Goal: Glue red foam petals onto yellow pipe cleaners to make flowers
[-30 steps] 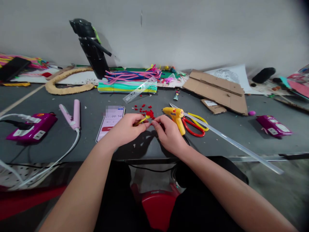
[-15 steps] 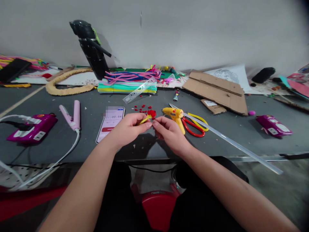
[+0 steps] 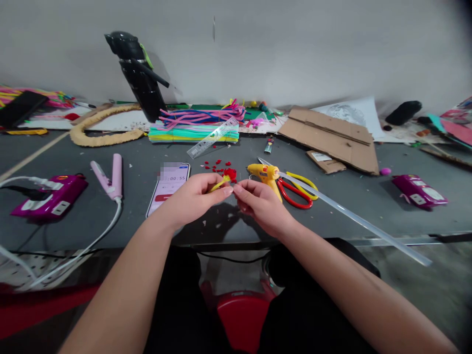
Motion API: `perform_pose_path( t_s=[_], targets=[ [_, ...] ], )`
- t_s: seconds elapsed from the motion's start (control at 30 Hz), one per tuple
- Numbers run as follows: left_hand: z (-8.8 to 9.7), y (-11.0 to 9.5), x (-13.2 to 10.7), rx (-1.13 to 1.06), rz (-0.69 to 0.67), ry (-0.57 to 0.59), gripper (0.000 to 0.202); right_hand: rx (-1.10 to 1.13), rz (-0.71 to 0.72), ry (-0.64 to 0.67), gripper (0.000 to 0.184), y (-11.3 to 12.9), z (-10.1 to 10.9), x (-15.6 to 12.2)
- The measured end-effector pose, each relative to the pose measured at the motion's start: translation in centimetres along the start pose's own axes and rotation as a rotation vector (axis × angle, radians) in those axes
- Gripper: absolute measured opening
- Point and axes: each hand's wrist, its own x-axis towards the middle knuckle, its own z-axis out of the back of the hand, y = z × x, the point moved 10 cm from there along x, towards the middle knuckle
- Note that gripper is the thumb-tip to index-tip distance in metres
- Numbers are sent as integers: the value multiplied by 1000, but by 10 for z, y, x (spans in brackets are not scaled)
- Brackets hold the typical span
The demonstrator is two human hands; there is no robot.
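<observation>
A red flower on a yellow stem sits just beyond the fingertips, over the worktop; take it as the dial's centre, with twelve toward the wall. The left hand, at eight o'clock, has its grip closed on the stem, thumb against fingers. The right hand comes in from four, its grip narrowed to a pinch near the left thumb; whether anything lies between those fingertips is too small to tell. The step in hand looks like building up the flower by close fingertip work. Small red pieces lie scattered around ten to eleven, and a yellow glue gun rests at three, apparently idle. The next move seems to call for a steady left hold, so the right can place or press something small without bending the stem.
</observation>
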Motion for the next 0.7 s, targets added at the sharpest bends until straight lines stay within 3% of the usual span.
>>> perform_pose_path(
  t_s=[0.17, 0.3, 0.7],
  targets=[
    [14, -4, -3, 153, -40, -88, 30, -390, 259, -168, 27, 27, 14, -8],
    [11, -5, 0, 299, -82, -77, 29, -536, 421, -234, 18, 47, 14, -16],
    [6, -9, -6, 567, -89, -129, 29, -530, 387, -240, 18, 44, 15, -12]
  ],
)
